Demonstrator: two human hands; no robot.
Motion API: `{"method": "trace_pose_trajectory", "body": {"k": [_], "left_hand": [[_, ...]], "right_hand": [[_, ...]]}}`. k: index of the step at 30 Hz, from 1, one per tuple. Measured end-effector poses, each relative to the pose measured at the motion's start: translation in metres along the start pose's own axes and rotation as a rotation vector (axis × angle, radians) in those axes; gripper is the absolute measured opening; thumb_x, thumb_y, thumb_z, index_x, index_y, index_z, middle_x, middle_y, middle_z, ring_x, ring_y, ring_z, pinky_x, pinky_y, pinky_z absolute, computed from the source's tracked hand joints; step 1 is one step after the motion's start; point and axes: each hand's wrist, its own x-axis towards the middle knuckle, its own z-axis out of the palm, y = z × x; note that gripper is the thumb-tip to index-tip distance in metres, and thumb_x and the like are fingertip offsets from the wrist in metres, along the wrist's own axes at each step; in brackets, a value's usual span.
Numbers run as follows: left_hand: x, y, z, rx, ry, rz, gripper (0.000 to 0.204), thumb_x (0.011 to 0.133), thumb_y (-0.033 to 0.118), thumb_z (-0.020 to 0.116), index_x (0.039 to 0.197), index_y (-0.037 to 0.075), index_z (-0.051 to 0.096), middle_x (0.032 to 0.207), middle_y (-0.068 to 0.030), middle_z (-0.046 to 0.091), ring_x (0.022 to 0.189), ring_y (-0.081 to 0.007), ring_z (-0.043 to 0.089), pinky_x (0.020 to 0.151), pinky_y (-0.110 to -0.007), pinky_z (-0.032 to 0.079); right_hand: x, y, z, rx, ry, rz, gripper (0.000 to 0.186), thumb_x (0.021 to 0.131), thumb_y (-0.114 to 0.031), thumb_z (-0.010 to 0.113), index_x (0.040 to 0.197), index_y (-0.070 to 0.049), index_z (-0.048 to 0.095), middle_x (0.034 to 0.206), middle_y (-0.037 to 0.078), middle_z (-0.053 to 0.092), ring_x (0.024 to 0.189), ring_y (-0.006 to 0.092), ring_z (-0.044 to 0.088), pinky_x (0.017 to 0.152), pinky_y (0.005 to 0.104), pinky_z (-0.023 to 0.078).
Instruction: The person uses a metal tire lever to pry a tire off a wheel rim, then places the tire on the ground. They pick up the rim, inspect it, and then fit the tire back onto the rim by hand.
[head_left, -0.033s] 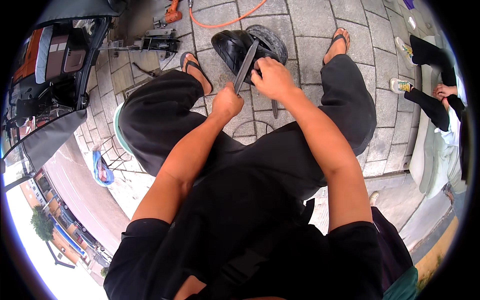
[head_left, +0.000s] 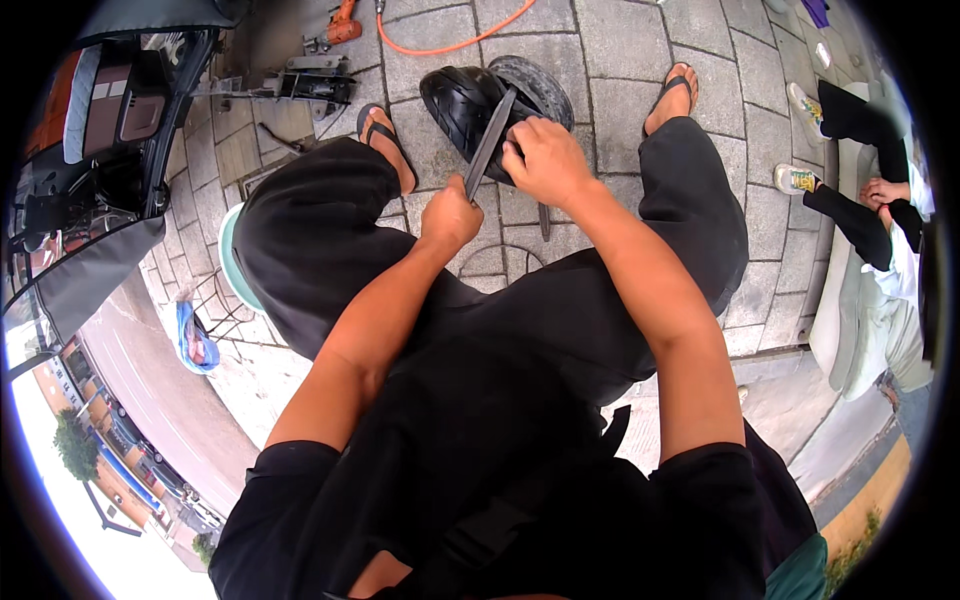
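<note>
Between my feet lies a small wheel, its black treaded tyre [head_left: 455,105] on the left and a grey, dusty round part [head_left: 535,80] on the right. My left hand [head_left: 452,213] is closed around the lower end of a flat metal tyre lever [head_left: 492,140], whose upper end slants up onto the wheel. My right hand [head_left: 548,162] rests at the wheel's near right side, fingers curled; what they grip is hidden. Below it a second thin metal bar [head_left: 544,222] sticks out toward me, its upper part covered by the hand and wheel.
An orange power tool [head_left: 342,28], an orange hose [head_left: 450,48] and a metal floor jack [head_left: 310,85] lie beyond my left foot. A vehicle with dark covers [head_left: 110,250] stands at left. A blue bag [head_left: 195,338] sits behind it. At right, a person [head_left: 880,215] sits close by.
The scene has shifted slightly left in the picture. Both hands keep nearly the same place at the wheel, and the left still holds the tyre lever.
</note>
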Motion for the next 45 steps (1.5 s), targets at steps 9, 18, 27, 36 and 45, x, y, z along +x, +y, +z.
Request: {"method": "trace_pose_trajectory", "body": {"k": [9,18,27,36,45], "left_hand": [[-0.01,-0.021,0.017,-0.027,-0.032,0.008,0.032,0.089,0.015,0.071,0.112,0.002,0.053,0.092,-0.0294,0.075,0.089,-0.05,0.074,0.083,-0.058,0.059],[0.036,-0.003,0.027,-0.084,-0.002,0.132,0.03,0.087,0.009,0.073,0.106,0.002,0.052,0.083,-0.0284,0.072,0.08,-0.051,0.072,0.074,-0.061,0.056],[0.017,-0.03,0.022,0.012,0.07,0.088,0.028,0.087,0.011,0.071,0.108,0.002,0.055,0.085,-0.0291,0.073,0.084,-0.0514,0.072,0.077,-0.061,0.056],[-0.001,-0.064,0.016,0.005,0.082,0.077,0.027,0.086,0.011,0.072,0.106,0.005,0.055,0.08,-0.0278,0.071,0.08,-0.0523,0.07,0.073,-0.063,0.054],[0.007,-0.068,0.046,-0.025,0.054,0.114,0.028,0.085,0.013,0.073,0.105,0.006,0.055,0.084,-0.0239,0.074,0.079,-0.0478,0.072,0.072,-0.058,0.057]], "right_hand": [[0.042,0.015,0.035,0.12,-0.194,-0.829,0.017,0.085,-0.025,0.076,0.087,-0.012,0.064,0.091,0.001,0.056,0.092,0.0211,0.057,0.089,0.0368,0.044],[0.04,0.073,0.054,0.042,-0.15,-0.69,0.03,0.074,-0.027,0.08,0.098,-0.012,0.068,0.094,0.002,0.058,0.093,0.0234,0.059,0.087,0.0405,0.045],[0.048,0.045,0.034,0.204,-0.128,-0.613,0.017,0.084,-0.023,0.073,0.09,-0.009,0.067,0.092,0.006,0.06,0.093,0.0261,0.059,0.086,0.0395,0.047],[0.031,0.003,0.047,0.073,-0.164,-0.499,0.02,0.082,-0.026,0.076,0.093,-0.011,0.069,0.096,0.004,0.061,0.1,0.0236,0.059,0.091,0.0382,0.045],[0.014,0.026,0.073,0.121,-0.016,-0.571,0.017,0.076,-0.026,0.073,0.084,-0.016,0.062,0.088,-0.001,0.057,0.086,0.0198,0.058,0.078,0.0367,0.041]]}}
